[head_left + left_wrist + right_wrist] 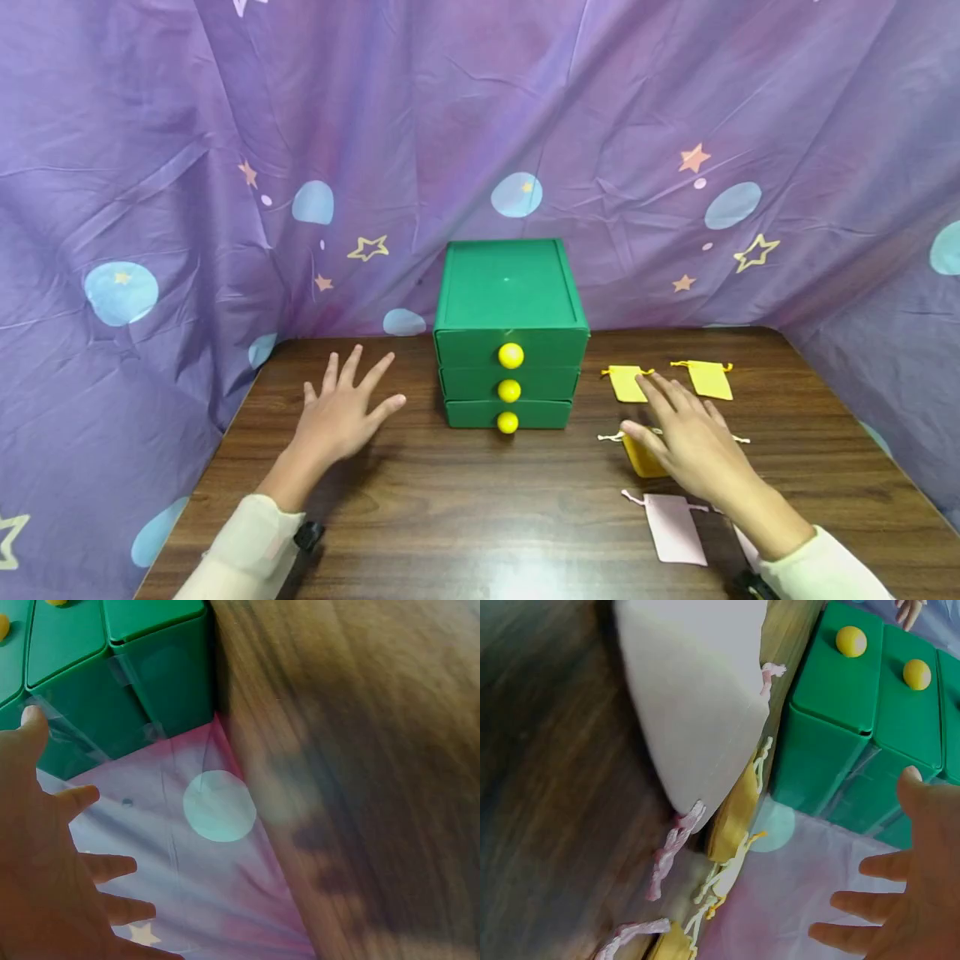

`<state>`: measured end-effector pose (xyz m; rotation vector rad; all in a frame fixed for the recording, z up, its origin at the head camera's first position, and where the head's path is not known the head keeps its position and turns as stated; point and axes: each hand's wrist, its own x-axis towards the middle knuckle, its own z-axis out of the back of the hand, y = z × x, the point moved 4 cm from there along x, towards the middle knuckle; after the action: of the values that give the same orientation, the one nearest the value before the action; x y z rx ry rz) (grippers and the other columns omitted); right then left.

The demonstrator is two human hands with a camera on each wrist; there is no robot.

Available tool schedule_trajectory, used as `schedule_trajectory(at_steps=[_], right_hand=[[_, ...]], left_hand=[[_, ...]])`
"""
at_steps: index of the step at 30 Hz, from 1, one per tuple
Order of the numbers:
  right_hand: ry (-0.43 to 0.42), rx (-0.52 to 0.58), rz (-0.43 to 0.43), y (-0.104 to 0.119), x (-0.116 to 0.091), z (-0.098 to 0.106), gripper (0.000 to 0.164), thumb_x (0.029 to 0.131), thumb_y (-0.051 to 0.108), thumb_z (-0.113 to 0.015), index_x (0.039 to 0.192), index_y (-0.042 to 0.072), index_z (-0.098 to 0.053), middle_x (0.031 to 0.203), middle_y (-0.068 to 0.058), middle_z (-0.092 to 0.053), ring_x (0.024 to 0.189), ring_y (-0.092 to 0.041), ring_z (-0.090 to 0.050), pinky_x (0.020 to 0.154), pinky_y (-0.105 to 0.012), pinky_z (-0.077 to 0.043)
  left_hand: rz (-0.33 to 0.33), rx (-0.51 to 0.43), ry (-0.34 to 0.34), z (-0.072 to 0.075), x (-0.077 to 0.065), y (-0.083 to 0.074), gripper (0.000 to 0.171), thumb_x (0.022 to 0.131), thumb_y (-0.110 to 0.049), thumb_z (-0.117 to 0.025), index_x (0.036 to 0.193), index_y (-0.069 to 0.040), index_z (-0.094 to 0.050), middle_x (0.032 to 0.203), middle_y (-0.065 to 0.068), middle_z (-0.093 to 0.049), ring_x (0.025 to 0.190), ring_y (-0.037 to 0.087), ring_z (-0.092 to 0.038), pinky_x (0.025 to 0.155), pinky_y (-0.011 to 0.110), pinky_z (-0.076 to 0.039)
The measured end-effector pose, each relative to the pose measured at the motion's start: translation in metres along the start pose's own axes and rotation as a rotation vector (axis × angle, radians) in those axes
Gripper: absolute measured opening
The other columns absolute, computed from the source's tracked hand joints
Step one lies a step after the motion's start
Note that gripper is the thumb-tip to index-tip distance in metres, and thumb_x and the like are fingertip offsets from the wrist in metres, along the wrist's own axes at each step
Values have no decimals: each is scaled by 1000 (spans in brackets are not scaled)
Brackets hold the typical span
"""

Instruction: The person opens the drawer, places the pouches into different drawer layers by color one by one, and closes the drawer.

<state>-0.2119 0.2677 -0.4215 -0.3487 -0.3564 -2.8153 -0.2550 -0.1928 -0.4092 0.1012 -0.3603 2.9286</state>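
A green three-drawer box (512,287) with round yellow knobs stands at the middle back of the table, its drawers closed. To its left, my left hand (337,419) is held over the wood with fingers spread, touching nothing. My right hand (693,442) stretches out over small drawstring pouches on the right, fingers straight and holding nothing. Below it, a mustard pouch (642,457) is partly covered. Two bright yellow pouches lie behind, one left (627,384) and one right (709,380). A pale pink pouch (675,529) lies nearer; another pink pouch (746,546) is mostly hidden by my wrist.
The brown wooden table (450,517) reaches back to a purple curtain (480,125) printed with stars and blue spots, which also hangs along both sides. In the right wrist view, a second mustard pouch (671,945) shows at the bottom edge.
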Motion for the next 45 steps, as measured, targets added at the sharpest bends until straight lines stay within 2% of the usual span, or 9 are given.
schedule_trajectory(at_steps=[8,16,24,34,45], right_hand=[[-6,11,35,8,2,2,75,104,50,-56,158,2,-37,153,-29,-43,130,-56,-48,108,-74,-35],[-13,26,38,17,4,7,73,104,50,-56,158,5,-37,147,-30,-50,125,-53,-54,101,-68,-46],[17,46,14,25,4,9,74,104,54,-52,160,9,-35,144,-30,-53,125,-52,-56,97,-68,-49],[4,63,25,37,7,10,71,104,53,-54,155,6,-42,140,-26,-58,121,-47,-61,98,-64,-50],[17,84,32,50,13,12,68,104,51,-54,151,2,-45,139,-27,-58,120,-48,-61,98,-64,-51]], left_hand=[[-16,-32,0,8,8,-12,78,97,-80,-29,164,-42,-19,172,14,-8,154,51,-5,111,84,-11],[-37,-50,-23,15,17,-24,75,99,-76,-32,164,-41,-22,172,14,-12,154,50,-9,112,82,-15],[-71,-88,-40,19,23,-33,69,102,-71,-33,163,-40,-25,171,15,-13,154,51,-10,113,82,-16],[-84,-139,-43,25,34,-40,63,106,-61,-38,163,-34,-31,172,13,-13,155,48,-10,114,79,-18],[-116,-168,-68,35,41,-48,61,107,-59,-34,163,-37,-28,171,14,-15,155,47,-12,115,77,-23]])
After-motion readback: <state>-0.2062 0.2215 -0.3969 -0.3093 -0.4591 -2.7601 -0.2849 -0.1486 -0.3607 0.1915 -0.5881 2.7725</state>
